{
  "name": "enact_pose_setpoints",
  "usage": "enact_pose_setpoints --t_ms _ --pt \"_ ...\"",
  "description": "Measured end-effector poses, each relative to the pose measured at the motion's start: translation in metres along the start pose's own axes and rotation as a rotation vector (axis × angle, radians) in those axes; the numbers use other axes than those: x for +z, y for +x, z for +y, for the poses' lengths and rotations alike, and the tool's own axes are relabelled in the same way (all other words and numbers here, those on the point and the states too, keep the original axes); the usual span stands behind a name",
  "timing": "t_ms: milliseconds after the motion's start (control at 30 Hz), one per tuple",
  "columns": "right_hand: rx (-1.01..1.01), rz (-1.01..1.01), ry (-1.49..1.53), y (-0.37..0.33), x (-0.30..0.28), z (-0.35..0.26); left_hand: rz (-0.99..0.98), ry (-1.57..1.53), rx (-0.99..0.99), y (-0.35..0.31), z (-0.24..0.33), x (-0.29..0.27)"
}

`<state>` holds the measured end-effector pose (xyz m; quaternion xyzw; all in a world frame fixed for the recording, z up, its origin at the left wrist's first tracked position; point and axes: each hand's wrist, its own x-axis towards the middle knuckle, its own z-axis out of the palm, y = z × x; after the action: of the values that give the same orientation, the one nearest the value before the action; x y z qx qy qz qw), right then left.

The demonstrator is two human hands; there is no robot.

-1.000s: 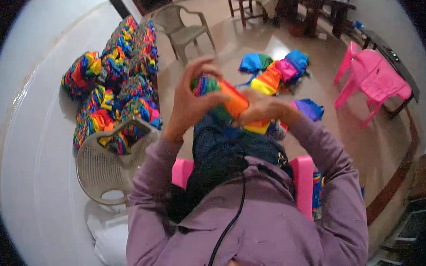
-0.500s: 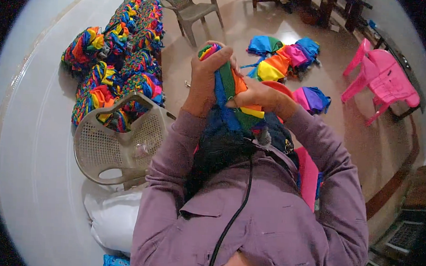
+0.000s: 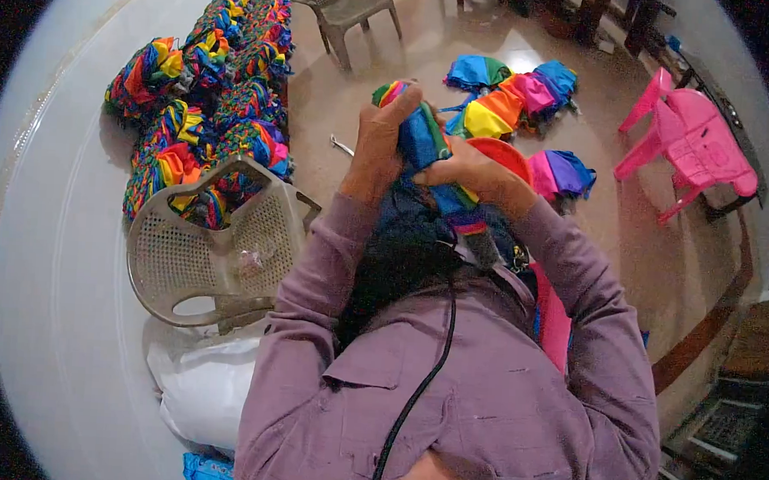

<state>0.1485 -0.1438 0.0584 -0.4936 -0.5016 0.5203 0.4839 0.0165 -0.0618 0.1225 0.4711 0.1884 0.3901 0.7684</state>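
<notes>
Both hands hold a folded rainbow umbrella [image 3: 422, 145] in front of my waist. It is a tight, slanting roll with blue and green panels facing up. My left hand [image 3: 383, 137] is wrapped round its upper part, thumb near the striped top end. Lower down, my right hand [image 3: 473, 172] closes round the cloth with its thumb laid across the blue panel. A grey end piece [image 3: 481, 249] sticks out at the bottom, close to my belt. Some of the fingers are hidden behind the roll.
Loosely gathered rainbow umbrellas [image 3: 495, 115] lie on the floor ahead, with a purple-pink one [image 3: 564, 175] nearer. Bundled rainbow umbrellas [image 3: 254, 77] are piled at left. A beige chair [image 3: 174, 264] and white sack [image 3: 207, 387] stand left, a pink chair [image 3: 698, 143] right.
The umbrella has turned in my hands: a blue panel now faces up where green and orange showed. The right hand has shifted slightly, and the lower end shows more.
</notes>
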Motion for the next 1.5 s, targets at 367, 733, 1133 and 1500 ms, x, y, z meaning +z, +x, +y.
enact_pose_setpoints --t_ms 367,733,1133,1500 --pt "0.133 -0.099 0.16 -0.009 0.026 -0.008 -0.036 0.034 -0.116 0.002 -0.003 -0.025" --pt "-0.031 0.095 -0.082 -0.006 0.029 0.0 0.061 0.113 -0.054 0.008 -0.015 -0.035" --pt "0.07 0.029 0.097 -0.017 0.045 -0.005 -0.035 -0.01 -0.111 0.011 -0.017 -0.043" --pt "0.074 0.072 0.026 -0.018 0.032 0.012 0.008 -0.054 -0.112 0.003 -0.014 -0.034"
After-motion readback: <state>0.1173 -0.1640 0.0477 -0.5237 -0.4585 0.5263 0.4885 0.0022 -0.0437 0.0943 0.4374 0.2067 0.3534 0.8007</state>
